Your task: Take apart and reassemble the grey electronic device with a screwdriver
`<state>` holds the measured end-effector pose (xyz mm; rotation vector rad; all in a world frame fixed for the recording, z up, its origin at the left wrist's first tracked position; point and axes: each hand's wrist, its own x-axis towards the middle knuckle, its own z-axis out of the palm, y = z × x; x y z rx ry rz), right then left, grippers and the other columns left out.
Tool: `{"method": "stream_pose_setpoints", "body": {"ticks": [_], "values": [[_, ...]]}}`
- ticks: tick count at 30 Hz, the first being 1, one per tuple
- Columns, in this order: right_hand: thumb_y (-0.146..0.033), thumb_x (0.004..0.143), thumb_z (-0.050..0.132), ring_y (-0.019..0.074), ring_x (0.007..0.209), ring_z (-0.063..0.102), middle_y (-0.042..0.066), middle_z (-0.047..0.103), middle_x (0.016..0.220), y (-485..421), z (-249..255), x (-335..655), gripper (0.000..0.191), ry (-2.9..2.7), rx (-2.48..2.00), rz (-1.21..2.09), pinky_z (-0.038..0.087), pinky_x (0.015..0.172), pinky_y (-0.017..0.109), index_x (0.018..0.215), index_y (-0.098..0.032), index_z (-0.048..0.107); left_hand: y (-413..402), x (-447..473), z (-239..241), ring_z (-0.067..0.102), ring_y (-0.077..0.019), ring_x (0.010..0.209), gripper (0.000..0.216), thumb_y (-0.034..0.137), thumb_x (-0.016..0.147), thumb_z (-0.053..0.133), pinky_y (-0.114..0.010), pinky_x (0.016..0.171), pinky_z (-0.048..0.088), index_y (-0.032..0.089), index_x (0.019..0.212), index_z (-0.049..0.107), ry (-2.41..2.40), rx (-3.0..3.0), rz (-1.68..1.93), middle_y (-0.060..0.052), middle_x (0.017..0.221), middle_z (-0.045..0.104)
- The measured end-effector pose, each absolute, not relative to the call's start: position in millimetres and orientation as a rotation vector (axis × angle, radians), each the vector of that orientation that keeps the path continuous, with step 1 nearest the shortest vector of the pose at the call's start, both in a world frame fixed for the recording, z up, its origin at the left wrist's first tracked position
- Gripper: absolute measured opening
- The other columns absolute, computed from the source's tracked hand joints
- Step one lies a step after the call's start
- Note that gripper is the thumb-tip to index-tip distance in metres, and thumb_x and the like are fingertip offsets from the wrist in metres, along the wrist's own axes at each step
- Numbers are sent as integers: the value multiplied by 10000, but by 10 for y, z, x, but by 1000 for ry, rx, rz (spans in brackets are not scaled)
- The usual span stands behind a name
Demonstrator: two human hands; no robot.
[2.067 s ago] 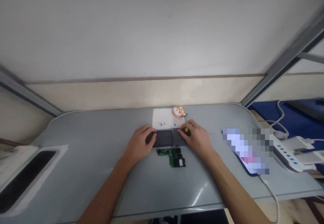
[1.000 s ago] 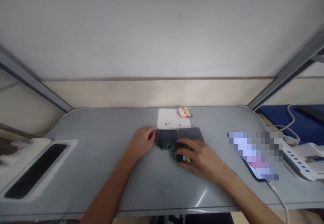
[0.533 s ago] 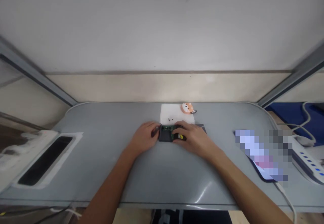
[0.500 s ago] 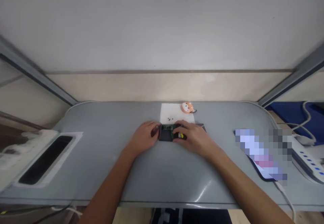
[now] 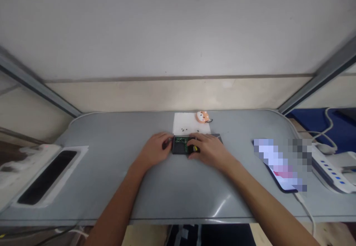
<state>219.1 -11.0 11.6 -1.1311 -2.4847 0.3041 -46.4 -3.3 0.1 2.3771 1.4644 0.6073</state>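
A small black device with its case open (image 5: 179, 148) lies on the grey table, a green circuit board showing at its far side. At its left end, my left hand (image 5: 158, 148) is closed, thumb and fingertips pinching the edge. My right hand (image 5: 210, 148) curls its fingers over the device's right part, around a black piece with a yellow mark (image 5: 195, 148); the palm side is hidden. Just beyond the device sits a white paper pad (image 5: 185, 122) with several tiny dark screw-like bits (image 5: 183, 129). A dark flat piece (image 5: 218, 138) sticks out behind my right hand.
An orange-and-white animal-face trinket (image 5: 203, 116) rests on the pad. To the left are a black phone (image 5: 47, 177) on white paper and a white power strip (image 5: 30, 168). A lit phone (image 5: 286, 183) with a cable and another power strip (image 5: 330, 172) occupy the right side.
The whole view has shifted slightly. My right fingers have moved a little over the device, showing slightly more of the circuit board. Both hands stay at the device.
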Motion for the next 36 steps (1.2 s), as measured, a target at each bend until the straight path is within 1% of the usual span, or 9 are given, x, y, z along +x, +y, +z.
{"method": "stream_pose_setpoints", "body": {"ticks": [2, 5, 7, 9, 11, 13, 19, 24, 36], "values": [[-336, 948, 713, 272, 1096, 717, 88, 661, 1415, -106, 216, 2268, 267, -2342, -1056, 313, 569, 910, 434, 1208, -280, 727, -43, -463, 60, 663, -230, 905, 222, 239, 961, 503, -402, 888, 541, 203, 1070, 693, 1552, 2363, 694, -60, 945, 697], [-255, 1030, 541, 196, 993, 721, 65, 750, 1135, -91, 404, 2449, 205, -1856, -978, 330, 564, 856, 351, 1120, -254, 726, -44, -372, 199, 651, -264, 1058, 215, 311, 982, 537, -446, 990, 519, 205, 1117, 666, 1590, 2420, 809, -85, 1084, 697], [-332, 1041, 507, 185, 873, 711, 51, 740, 950, -64, 483, 2574, 236, -1440, -970, 312, 554, 754, 323, 1031, -230, 719, -32, -252, 280, 622, -276, 1190, 281, 361, 985, 586, -463, 1077, 479, 227, 1226, 638, 1433, 2511, 737, -89, 1248, 684], [-477, 1043, 452, 169, 698, 659, 36, 681, 778, -21, 490, 2658, 388, -1127, -981, 341, 502, 606, 292, 945, -203, 710, -16, -118, 310, 593, -285, 1276, 419, 415, 952, 670, -461, 1121, 457, 244, 1328, 601, 1250, 2564, 599, -87, 1377, 645], [-608, 1022, 399, 134, 509, 534, 2, 581, 633, 29, 432, 2673, 536, -927, -1057, 465, 389, 472, 267, 854, -189, 688, -8, -12, 277, 575, -305, 1315, 506, 431, 912, 732, -479, 1139, 445, 239, 1358, 592, 1149, 2584, 501, -98, 1423, 626], [-686, 986, 412, 108, 421, 434, -29, 509, 559, 72, 341, 2614, 583, -795, -1178, 639, 310, 418, 258, 807, -190, 660, -16, 39, 203, 561, -329, 1339, 531, 405, 899, 749, -516, 1158, 426, 228, 1374, 590, 1126, 2589, 459, -110, 1430, 629], [-697, 954, 482, 124, 450, 492, -45, 506, 503, 89, 169, 2359, 534, -854, -1369, 973, 385, 432, 236, 862, -201, 656, -65, -5, 53, 579, -304, 1306, 507, 320, 929, 705, -509, 1152, 441, 249, 1413, 572, 1159, 2519, 540, -102, 1405, 644], [-697, 975, 453, 113, 437, 458, -46, 500, 488, 102, 173, 2427, 546, -923, -1427, 888, 372, 438, 227, 840, -202, 640, -30, -12, 17, 588, -313, 1286, 517, 311, 872, 765, -525, 1156, 433, 257, 1364, 615, 1164, 2469, 568, -91, 1374, 663], [-704, 960, 475, 120, 476, 491, -41, 525, 538, 143, 134, 2515, 552, -1032, -1454, 832, 371, 476, 231, 815, -199, 645, -32, -13, -3, 577, -298, 1309, 502, 297, 887, 763, -521, 1166, 452, 270, 1366, 615, 1148, 2402, 603, -87, 1384, 655]]}}
